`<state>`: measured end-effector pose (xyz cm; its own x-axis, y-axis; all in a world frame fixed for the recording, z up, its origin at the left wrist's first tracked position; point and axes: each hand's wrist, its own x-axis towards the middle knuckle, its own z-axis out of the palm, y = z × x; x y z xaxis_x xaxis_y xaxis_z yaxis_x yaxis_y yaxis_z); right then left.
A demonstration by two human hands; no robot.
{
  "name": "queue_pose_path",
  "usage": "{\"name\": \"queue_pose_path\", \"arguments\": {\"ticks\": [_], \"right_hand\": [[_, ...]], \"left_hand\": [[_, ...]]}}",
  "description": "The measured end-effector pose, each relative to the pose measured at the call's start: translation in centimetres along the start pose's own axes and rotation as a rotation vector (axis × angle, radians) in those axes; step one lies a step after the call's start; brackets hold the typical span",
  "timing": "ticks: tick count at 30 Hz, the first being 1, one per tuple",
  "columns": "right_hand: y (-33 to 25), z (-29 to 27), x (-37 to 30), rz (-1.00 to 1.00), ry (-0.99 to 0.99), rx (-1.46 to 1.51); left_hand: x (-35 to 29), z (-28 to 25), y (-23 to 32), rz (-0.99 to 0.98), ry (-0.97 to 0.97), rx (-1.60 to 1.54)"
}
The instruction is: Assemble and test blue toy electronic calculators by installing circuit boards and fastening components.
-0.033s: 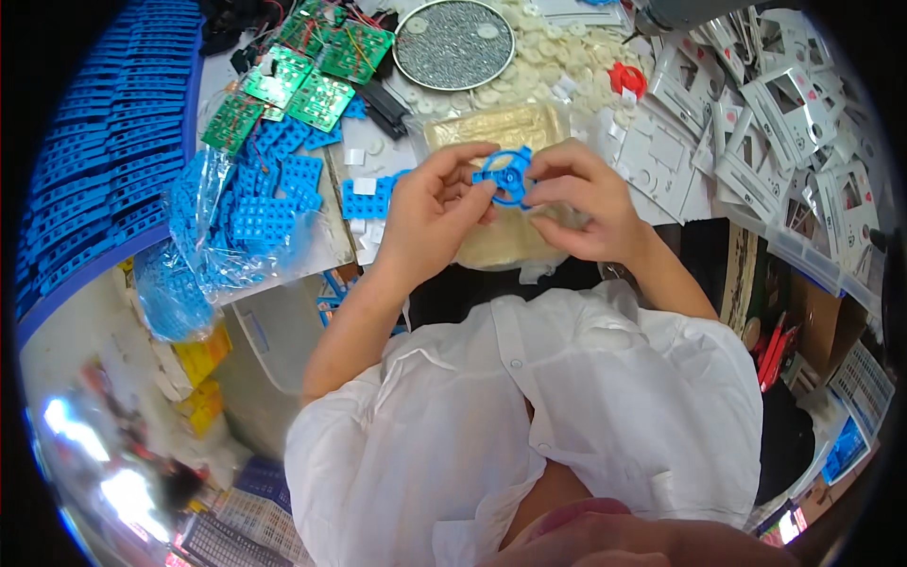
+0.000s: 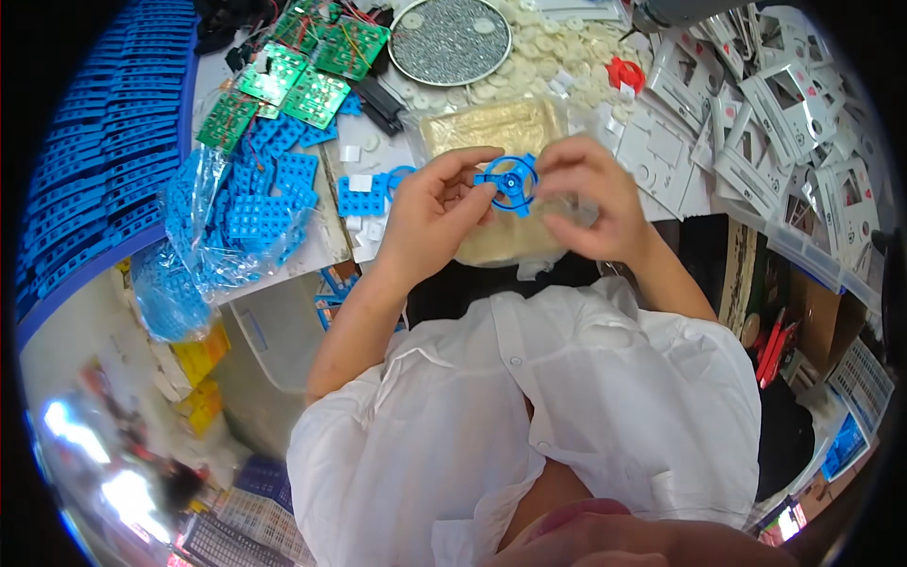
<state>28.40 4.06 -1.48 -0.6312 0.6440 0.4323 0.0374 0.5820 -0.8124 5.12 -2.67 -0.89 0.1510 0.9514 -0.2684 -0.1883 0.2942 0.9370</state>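
My left hand point(image 2: 436, 210) pinches a blue plastic ring-shaped part point(image 2: 512, 181) between thumb and fingers. The part has a round hub in its middle, a tab gripped at its left side and a small lug at its lower edge. Just right of the ring is my right hand point(image 2: 597, 197), blurred by motion. Its thumb and fingers are apart, and I see nothing between them. Below both hands lies a yellowish block wrapped in clear plastic point(image 2: 501, 128).
Blue perforated plates point(image 2: 269, 215) and green circuit boards point(image 2: 316, 97) lie left. Behind are a round tray of small metal pieces point(image 2: 449, 42), scattered whitish discs point(image 2: 539, 57) and a red part point(image 2: 625, 74). White panels point(image 2: 779, 113) crowd the right; stacked blue parts point(image 2: 104, 142) fill the far left.
My right hand has come off the blue ring and moved slightly right. The ring has turned, its lug now at the bottom. My left hand keeps its hold.
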Motion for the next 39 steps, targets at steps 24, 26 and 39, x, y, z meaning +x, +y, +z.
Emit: {"name": "queue_pose_path", "arguments": {"ticks": [24,26,39], "right_hand": [[2.7,3.6,-1.4,0.187,0.107,-0.664],[2.4,3.3,-1.3,0.186,0.063,-0.708],[3.0,-2.6,-0.8,0.386,0.045,-0.332]], "left_hand": [[-0.2,1.4,-4.1,0.740,-0.032,1.068],[-0.3,1.1,-4.2,0.745,-0.063,1.094],[-0.4,1.9,-3.9,0.655,-0.151,1.357]]}}
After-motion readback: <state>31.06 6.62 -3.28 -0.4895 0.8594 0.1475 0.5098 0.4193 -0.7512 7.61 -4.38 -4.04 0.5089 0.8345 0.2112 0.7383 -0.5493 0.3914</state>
